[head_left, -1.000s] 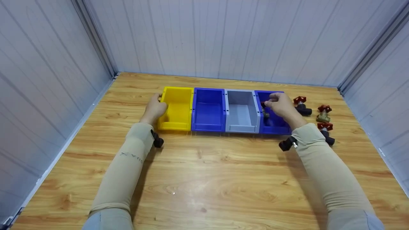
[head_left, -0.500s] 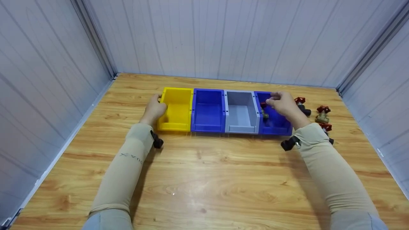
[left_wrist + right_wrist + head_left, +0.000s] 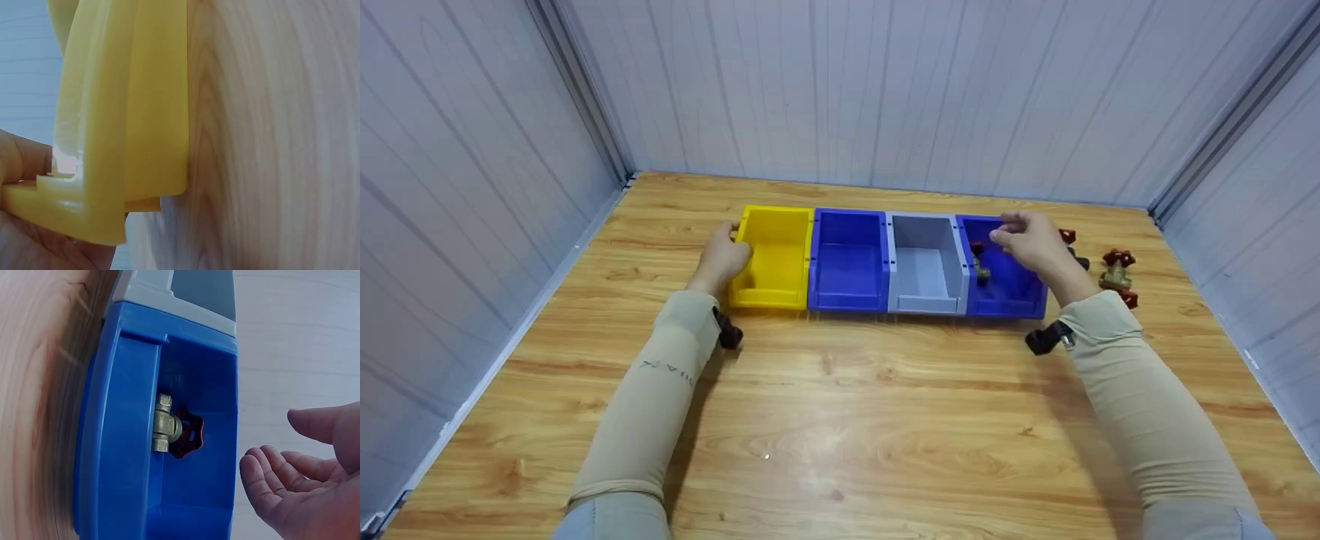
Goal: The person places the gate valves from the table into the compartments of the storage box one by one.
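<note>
My left hand (image 3: 722,259) grips the outer side wall of a yellow bin (image 3: 769,300) at the row's left end. In the left wrist view, the thumb and fingers lie on either side of the bin's edge (image 3: 62,211). Over the blue bin (image 3: 1006,307) at the right end hovers my right hand (image 3: 1035,246), holding nothing. Its fingers are loosely bent, with a gap to the thumb in the right wrist view. Inside that bin lies a brass valve (image 3: 163,427) with a dark red handwheel (image 3: 190,433), against the left wall.
Between the end bins stand a second blue bin (image 3: 849,300) and a grey bin (image 3: 927,304), joined in the row. Right of the row, a brass valve (image 3: 1116,276) and other red-handled valves lie on the wooden table (image 3: 840,420), partly behind my right arm. Panel walls enclose the table.
My right hand has drifted slightly right, away from the valve in the blue bin. The right forearm now covers more of the valves on the table. My left hand stays in place.
</note>
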{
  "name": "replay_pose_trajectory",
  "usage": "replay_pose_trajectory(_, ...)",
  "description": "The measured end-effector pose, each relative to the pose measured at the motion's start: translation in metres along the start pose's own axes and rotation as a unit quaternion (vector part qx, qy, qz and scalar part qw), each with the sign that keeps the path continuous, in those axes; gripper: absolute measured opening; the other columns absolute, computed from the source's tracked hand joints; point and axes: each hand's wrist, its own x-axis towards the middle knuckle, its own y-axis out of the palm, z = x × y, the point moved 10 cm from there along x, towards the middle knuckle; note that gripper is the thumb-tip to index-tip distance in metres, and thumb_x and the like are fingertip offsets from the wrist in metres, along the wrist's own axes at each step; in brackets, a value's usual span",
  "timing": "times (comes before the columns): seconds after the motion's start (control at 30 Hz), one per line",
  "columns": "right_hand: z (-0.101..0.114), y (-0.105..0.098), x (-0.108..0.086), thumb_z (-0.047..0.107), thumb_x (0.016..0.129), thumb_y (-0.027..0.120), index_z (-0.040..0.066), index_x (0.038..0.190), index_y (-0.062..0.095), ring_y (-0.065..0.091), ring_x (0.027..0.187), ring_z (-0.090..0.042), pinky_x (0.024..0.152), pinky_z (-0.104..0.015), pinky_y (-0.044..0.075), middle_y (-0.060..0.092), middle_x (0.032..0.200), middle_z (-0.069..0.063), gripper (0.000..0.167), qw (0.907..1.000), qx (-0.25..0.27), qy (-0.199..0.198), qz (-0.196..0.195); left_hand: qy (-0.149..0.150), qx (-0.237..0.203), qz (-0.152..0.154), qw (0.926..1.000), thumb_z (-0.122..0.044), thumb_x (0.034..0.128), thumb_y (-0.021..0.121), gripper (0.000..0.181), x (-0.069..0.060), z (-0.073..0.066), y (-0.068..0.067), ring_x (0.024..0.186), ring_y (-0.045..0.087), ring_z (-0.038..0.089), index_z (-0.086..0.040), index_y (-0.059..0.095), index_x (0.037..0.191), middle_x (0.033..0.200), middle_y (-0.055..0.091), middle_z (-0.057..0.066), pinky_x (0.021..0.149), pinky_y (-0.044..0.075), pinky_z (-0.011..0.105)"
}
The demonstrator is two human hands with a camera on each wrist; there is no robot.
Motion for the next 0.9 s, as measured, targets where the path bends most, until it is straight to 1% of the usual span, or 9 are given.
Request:
replay_pose_trajectory(0.17, -0.001, -0.006, -0.003, 0.012, 0.112, 0.058, -0.008, 0.164, 0.038, 0.057, 0.139, -0.043, 0.119, -0.054, 0.048, 0.052, 0.154, -0.033, 0.059, 1.0, 0.007, -0.001, -0.002, 0.003, -0.01, -0.001, 0.9999, -0.008, 0.1079, 0.041, 0.06, 0.0, 0.001, 0.0, 0.133, 0.053, 0.032, -0.015, 0.035, 0.168, 0.155, 0.051, 0.016, 0.112, 0.045, 0.05)
replay_pose_trajectory(0.3, -0.003, -0.01, -0.006, 0.014, 0.112, 0.058, -0.007, 0.164, 0.038, 0.058, 0.136, -0.041, 0.118, -0.054, 0.048, 0.052, 0.153, -0.031, 0.059, 1.0, 0.008, -0.002, -0.003, 0.006, -0.017, -0.002, 0.9998, -0.007, 0.1075, 0.041, 0.058, 0.001, 0.001, 0.0, 0.131, 0.054, 0.032, -0.014, 0.038, 0.165, 0.153, 0.052, 0.016, 0.112, 0.046, 0.05)
replay_pose_trajectory(0.4, -0.004, -0.015, -0.008, 0.015, 0.111, 0.059, -0.007, 0.163, 0.04, 0.061, 0.127, -0.035, 0.112, -0.046, 0.053, 0.054, 0.15, -0.029, 0.059, 1.0, 0.002, -0.004, -0.009, 0.006, -0.016, -0.002, 0.9998, -0.007, 0.1073, 0.041, 0.059, 0.002, 0.002, 0.001, 0.133, 0.053, 0.032, -0.014, 0.037, 0.166, 0.155, 0.051, 0.016, 0.113, 0.045, 0.051)
replay_pose_trajectory(0.47, -0.005, -0.018, -0.008, 0.015, 0.111, 0.06, -0.008, 0.162, 0.041, 0.063, 0.121, -0.029, 0.104, -0.035, 0.056, 0.056, 0.147, -0.028, 0.059, 0.9999, 0.001, -0.005, -0.012, 0.005, -0.015, -0.003, 0.9999, -0.007, 0.1073, 0.042, 0.06, 0.003, 0.003, 0.001, 0.134, 0.053, 0.032, -0.014, 0.036, 0.166, 0.156, 0.051, 0.015, 0.114, 0.045, 0.051)
replay_pose_trajectory(0.53, -0.006, -0.021, -0.009, 0.016, 0.111, 0.061, -0.007, 0.161, 0.043, 0.063, 0.115, -0.024, 0.095, -0.027, 0.056, 0.057, 0.146, -0.026, 0.059, 0.9999, -0.005, -0.004, -0.015, 0.002, -0.016, -0.002, 0.9999, -0.008, 0.1074, 0.042, 0.06, 0.004, 0.004, 0.001, 0.136, 0.052, 0.031, -0.015, 0.036, 0.167, 0.158, 0.05, 0.015, 0.116, 0.044, 0.052)
replay_pose_trajectory(0.63, -0.008, -0.025, -0.011, 0.018, 0.111, 0.061, -0.006, 0.162, 0.043, 0.064, 0.114, -0.024, 0.091, -0.024, 0.055, 0.057, 0.147, -0.025, 0.06, 0.9998, -0.008, -0.002, -0.016, 0.0, -0.015, -0.002, 0.9999, -0.008, 0.1074, 0.042, 0.059, 0.005, 0.005, 0.0, 0.136, 0.052, 0.031, -0.015, 0.036, 0.166, 0.158, 0.049, 0.014, 0.117, 0.044, 0.053)
replay_pose_trajectory(0.73, -0.011, -0.029, -0.012, 0.019, 0.111, 0.061, -0.005, 0.162, 0.043, 0.064, 0.116, -0.026, 0.092, -0.028, 0.056, 0.056, 0.149, -0.024, 0.06, 0.9998, -0.007, -0.001, -0.017, 0.003, -0.011, -0.001, 0.9999, -0.009, 0.1073, 0.042, 0.059, 0.005, 0.004, 0.0, 0.135, 0.052, 0.031, -0.015, 0.036, 0.166, 0.157, 0.05, 0.015, 0.115, 0.045, 0.052)
replay_pose_trajectory(0.8, -0.012, -0.032, -0.014, 0.019, 0.111, 0.061, -0.006, 0.162, 0.043, 0.065, 0.113, -0.02, 0.091, -0.025, 0.056, 0.056, 0.147, -0.024, 0.06, 0.9998, -0.004, -0.005, -0.018, 0.008, -0.008, 0.002, 0.9999, -0.009, 0.1074, 0.042, 0.06, 0.004, 0.002, 0.0, 0.132, 0.053, 0.032, -0.015, 0.036, 0.167, 0.156, 0.05, 0.016, 0.111, 0.046, 0.051)
replay_pose_trajectory(0.9, -0.013, -0.038, -0.015, 0.018, 0.11, 0.062, -0.009, 0.16, 0.043, 0.064, 0.1, -0.005, 0.086, -0.019, 0.055, 0.057, 0.143, -0.023, 0.06, 0.9997, -0.004, -0.016, -0.02, 0.013, -0.008, 0.005, 0.9999, -0.01, 0.108, 0.043, 0.061, 0.004, 0.001, 0.0, 0.129, 0.054, 0.033, -0.015, 0.035, 0.168, 0.155, 0.051, 0.017, 0.107, 0.046, 0.049)
